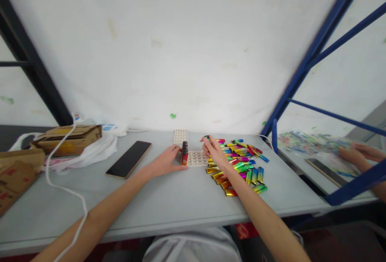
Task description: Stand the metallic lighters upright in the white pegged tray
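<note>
A row of upright red lighters with black tops (185, 154) stands at the left end of a pale tray with round holes (197, 158). My left hand (167, 160) is beside that row, thumb and fingers apart around its left side, touching it. Above the tray's right end, my right hand (212, 149) is closed on a small dark-topped item (206, 137), mostly hidden by the fingers. Under and right of my right forearm lies a spread of shiny multicoloured metallic lighters (241, 161).
A second holed tray (180, 136) lies near the wall. Left are a black phone (129, 159), cardboard boxes (70, 139), a plastic bag (104, 147) and a white cable (76, 191). Beyond the blue frame (297, 75), another person's hands (354, 154) are over a cluttered table.
</note>
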The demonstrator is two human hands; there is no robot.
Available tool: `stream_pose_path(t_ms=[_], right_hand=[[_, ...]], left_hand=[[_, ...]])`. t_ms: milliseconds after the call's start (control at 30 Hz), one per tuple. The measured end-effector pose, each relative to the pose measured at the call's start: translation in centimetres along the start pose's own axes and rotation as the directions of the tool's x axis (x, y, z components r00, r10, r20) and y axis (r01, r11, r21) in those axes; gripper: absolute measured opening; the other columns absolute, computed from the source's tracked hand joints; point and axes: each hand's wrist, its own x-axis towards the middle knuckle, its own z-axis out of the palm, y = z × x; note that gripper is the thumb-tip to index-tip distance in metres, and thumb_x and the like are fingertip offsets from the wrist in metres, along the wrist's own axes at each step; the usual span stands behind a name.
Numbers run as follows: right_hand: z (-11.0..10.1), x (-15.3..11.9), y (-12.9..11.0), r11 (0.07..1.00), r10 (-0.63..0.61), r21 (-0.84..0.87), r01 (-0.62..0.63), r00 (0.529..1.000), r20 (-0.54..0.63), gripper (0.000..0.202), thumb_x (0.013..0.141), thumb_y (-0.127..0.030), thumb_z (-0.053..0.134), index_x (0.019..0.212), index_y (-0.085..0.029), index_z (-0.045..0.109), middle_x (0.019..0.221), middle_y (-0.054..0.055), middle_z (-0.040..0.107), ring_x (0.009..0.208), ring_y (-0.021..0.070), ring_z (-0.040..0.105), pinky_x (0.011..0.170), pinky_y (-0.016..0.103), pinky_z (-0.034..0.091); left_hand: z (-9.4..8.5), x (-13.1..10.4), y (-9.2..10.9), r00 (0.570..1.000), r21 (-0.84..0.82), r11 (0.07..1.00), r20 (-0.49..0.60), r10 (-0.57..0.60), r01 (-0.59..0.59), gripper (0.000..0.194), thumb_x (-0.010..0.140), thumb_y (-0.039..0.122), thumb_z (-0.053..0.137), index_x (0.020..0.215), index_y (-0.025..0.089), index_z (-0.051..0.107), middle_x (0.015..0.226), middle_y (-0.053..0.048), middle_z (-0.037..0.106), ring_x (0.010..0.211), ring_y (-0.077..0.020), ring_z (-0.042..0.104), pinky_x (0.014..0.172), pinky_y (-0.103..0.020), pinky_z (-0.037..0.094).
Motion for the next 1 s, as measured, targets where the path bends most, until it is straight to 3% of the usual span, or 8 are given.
stream_pose_path(t_ms=[200, 333, 433, 567, 700, 800, 900, 1000], right_hand=[[0.7, 0.0, -0.5, 0.981, 0.166, 0.103, -0.162, 0.985, -0.035, 0.063, 0.088, -0.078, 0.048, 0.060, -0.022, 0.036, 0.053, -0.008, 0.024, 0.044, 0.0067, 0.020, 0.044, 0.022, 0.014], [0.8, -0.1, -0.6, 0.970, 0.245, 0.039, -0.242, 0.957, -0.158, 0.054, 0.091, -0.063, 0.045, 0.056, -0.024, 0.031, 0.050, -0.007, 0.022, 0.041, 0.0075, 0.016, 0.041, 0.024, 0.010], [0.9, -0.2, -0.6, 0.966, 0.255, 0.005, -0.258, 0.950, -0.179, 0.045, 0.093, -0.047, 0.039, 0.056, -0.024, 0.032, 0.048, -0.006, 0.024, 0.040, 0.0083, 0.016, 0.040, 0.024, 0.011], [0.9, -0.2, -0.3, 0.967, 0.250, -0.002, -0.255, 0.951, -0.179, 0.047, 0.093, -0.051, 0.042, 0.057, -0.023, 0.035, 0.047, -0.007, 0.024, 0.041, 0.0079, 0.017, 0.041, 0.024, 0.012], [1.0, -0.1, 0.0, 0.983, 0.183, 0.048, -0.179, 0.977, -0.106, 0.052, 0.091, -0.070, 0.048, 0.078, -0.021, 0.058, 0.054, -0.008, 0.030, 0.044, 0.0093, 0.025, 0.042, 0.023, 0.023], [1.0, -0.1, 0.3, 0.997, 0.052, -0.058, -0.055, 0.997, -0.050, 0.051, 0.093, -0.069, 0.048, 0.107, -0.023, 0.064, 0.066, -0.005, 0.046, 0.055, 0.0134, 0.045, 0.053, 0.025, 0.040], [0.9, 0.0, 0.7, 0.965, -0.063, -0.254, 0.058, 0.998, -0.010, 0.040, 0.095, -0.060, 0.052, 0.106, -0.024, 0.064, 0.080, -0.001, 0.060, 0.075, 0.0167, 0.057, 0.070, 0.028, 0.048], [0.9, 0.0, 1.2, 0.944, -0.116, -0.307, 0.122, 0.992, 0.040, 0.034, 0.092, -0.054, 0.060, 0.102, -0.023, 0.062, 0.086, 0.000, 0.064, 0.082, 0.0185, 0.062, 0.079, 0.031, 0.051]], left_hand=[[-0.5, 0.0, -0.1, 0.998, 0.000, 1.000, 0.055, 0.007, -0.007, 0.064, 0.075, 0.060, 0.078, 0.119, 0.016, 0.064, 0.126, -0.016, 0.063, 0.118, -0.0344, 0.060, 0.107, -0.046, 0.048], [-0.9, 0.0, 0.4, 0.999, -0.005, 1.000, 0.054, 0.000, 0.000, 0.063, 0.073, 0.058, 0.080, 0.117, 0.016, 0.065, 0.126, -0.016, 0.065, 0.116, -0.0350, 0.062, 0.105, -0.046, 0.049], [-1.0, 0.0, 0.5, 0.998, 0.007, 1.000, 0.062, 0.002, -0.002, 0.064, 0.073, 0.058, 0.079, 0.117, 0.015, 0.064, 0.125, -0.016, 0.064, 0.116, -0.0349, 0.061, 0.106, -0.047, 0.049], [-1.0, 0.0, 0.5, 0.997, 0.020, 1.000, 0.073, 0.009, -0.011, 0.064, 0.075, 0.058, 0.079, 0.119, 0.015, 0.064, 0.126, -0.017, 0.063, 0.118, -0.0347, 0.060, 0.107, -0.047, 0.048], [-1.1, -0.1, 0.6, 0.997, 0.027, 1.000, 0.078, 0.012, -0.015, 0.064, 0.076, 0.058, 0.079, 0.121, 0.016, 0.063, 0.128, -0.016, 0.063, 0.119, -0.0343, 0.060, 0.107, -0.046, 0.048], [-1.1, -0.2, 0.6, 0.997, 0.027, 0.999, 0.078, 0.030, -0.032, 0.066, 0.076, 0.057, 0.079, 0.124, 0.016, 0.063, 0.130, -0.017, 0.062, 0.121, -0.0346, 0.059, 0.109, -0.047, 0.047], [-1.1, -0.2, 0.4, 0.995, -0.003, 0.998, 0.080, 0.063, -0.063, 0.070, 0.074, 0.056, 0.081, 0.129, 0.016, 0.062, 0.133, -0.017, 0.061, 0.124, -0.0343, 0.058, 0.112, -0.047, 0.045], [-1.0, -0.3, 0.2, 0.993, -0.033, 0.995, 0.073, 0.095, -0.093, 0.072, 0.072, 0.054, 0.084, 0.131, 0.019, 0.063, 0.135, -0.015, 0.061, 0.126, -0.0336, 0.057, 0.114, -0.047, 0.044]])
